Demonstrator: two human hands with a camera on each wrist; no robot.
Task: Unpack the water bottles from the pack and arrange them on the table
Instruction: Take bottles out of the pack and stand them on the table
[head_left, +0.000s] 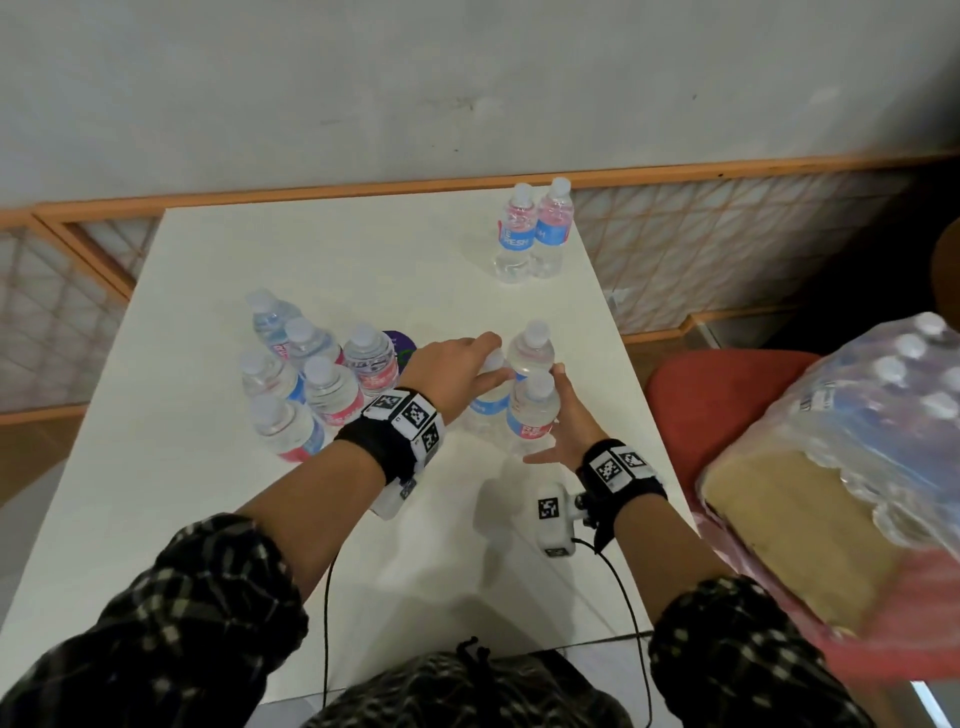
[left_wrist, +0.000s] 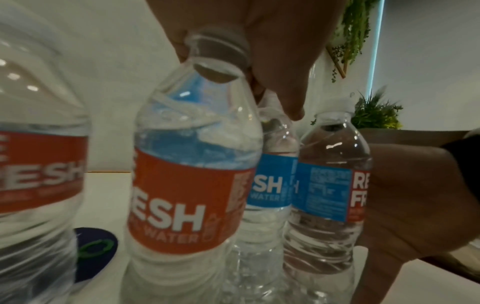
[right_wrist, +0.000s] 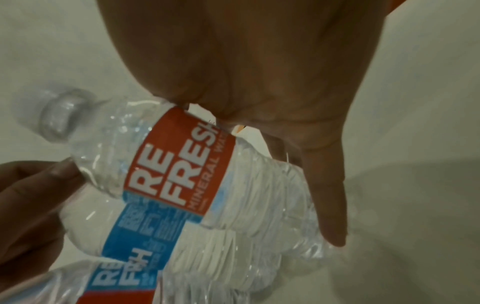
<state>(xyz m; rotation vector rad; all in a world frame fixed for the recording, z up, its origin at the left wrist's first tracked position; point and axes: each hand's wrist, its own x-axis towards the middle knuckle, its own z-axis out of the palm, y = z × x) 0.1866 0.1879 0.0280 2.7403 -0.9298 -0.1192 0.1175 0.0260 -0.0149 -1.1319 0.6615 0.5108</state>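
Three small clear water bottles with red and blue labels stand close together at the middle of the white table (head_left: 311, 249). My left hand (head_left: 467, 358) reaches over the left one (head_left: 488, 400) and grips it around the cap and neck (left_wrist: 218, 49). The right hand (head_left: 566, 415) lays its palm and straight fingers against the side of the near right bottle (head_left: 534, 410), thumb spread out (right_wrist: 330, 185). A third bottle (head_left: 531, 347) stands just behind these two. The shrink-wrapped pack (head_left: 883, 405) with more bottles sits at the right.
Several bottles (head_left: 306, 374) stand bunched on the table's left part, with a purple disc (head_left: 402, 345) beside them. Two bottles (head_left: 532, 234) stand at the far right corner. The pack rests over a red chair (head_left: 717, 395). Camera cables hang off the near table edge.
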